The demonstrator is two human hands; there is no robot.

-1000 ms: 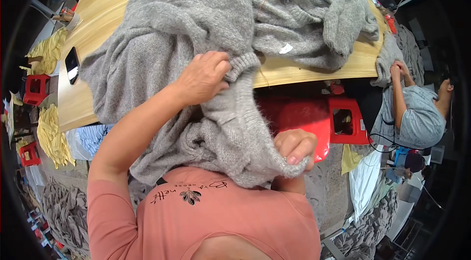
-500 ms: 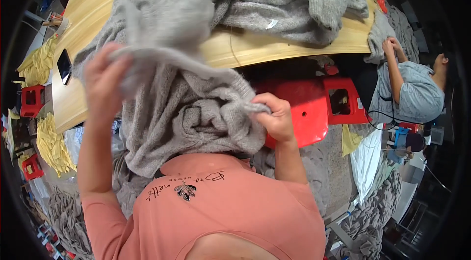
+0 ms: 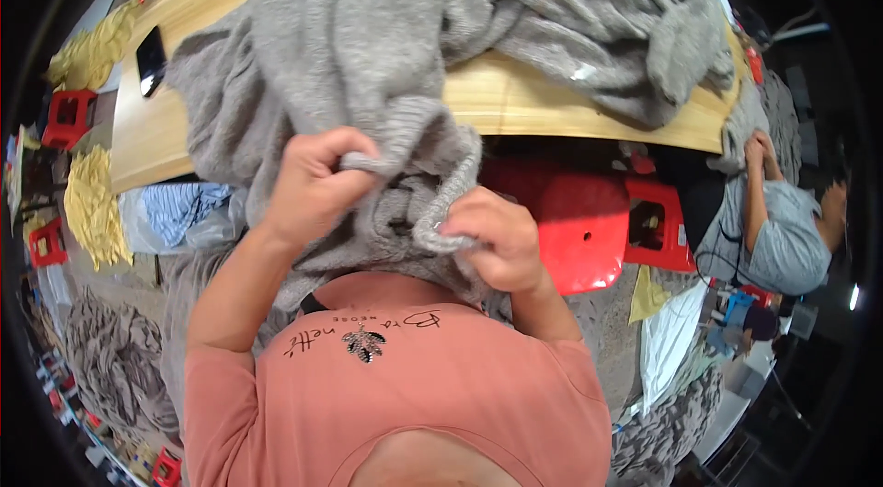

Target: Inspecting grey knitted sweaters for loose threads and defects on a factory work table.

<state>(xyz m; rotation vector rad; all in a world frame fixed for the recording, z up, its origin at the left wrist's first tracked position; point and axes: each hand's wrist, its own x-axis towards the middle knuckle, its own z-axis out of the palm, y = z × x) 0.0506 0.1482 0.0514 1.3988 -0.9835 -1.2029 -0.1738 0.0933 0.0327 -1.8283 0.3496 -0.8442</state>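
A grey knitted garment [image 3: 368,18] hangs from the wooden table [image 3: 515,96] down into my lap. My left hand [image 3: 326,183] pinches its ribbed edge from the left, thumb on top. On the right, my right hand [image 3: 497,239] grips another stretch of that ribbed edge, a little lower and nearer to me. Between the two hands the edge curves up in a loose loop. Folds of the knit lie bunched beneath the hands, and which part of the garment they belong to is hidden.
More grey knitwear [image 3: 598,18] is heaped across the table. A black phone [image 3: 151,61] lies at the table's left edge. Beside me at right stands a red stool [image 3: 579,229]. A co-worker [image 3: 782,229] sits farther right. Yellow cloth [image 3: 95,206] is piled at left.
My left hand has come down and right, toward my right hand, bringing the garment's edge with it. The lifted cloth has settled, and the whole view has shifted slightly.
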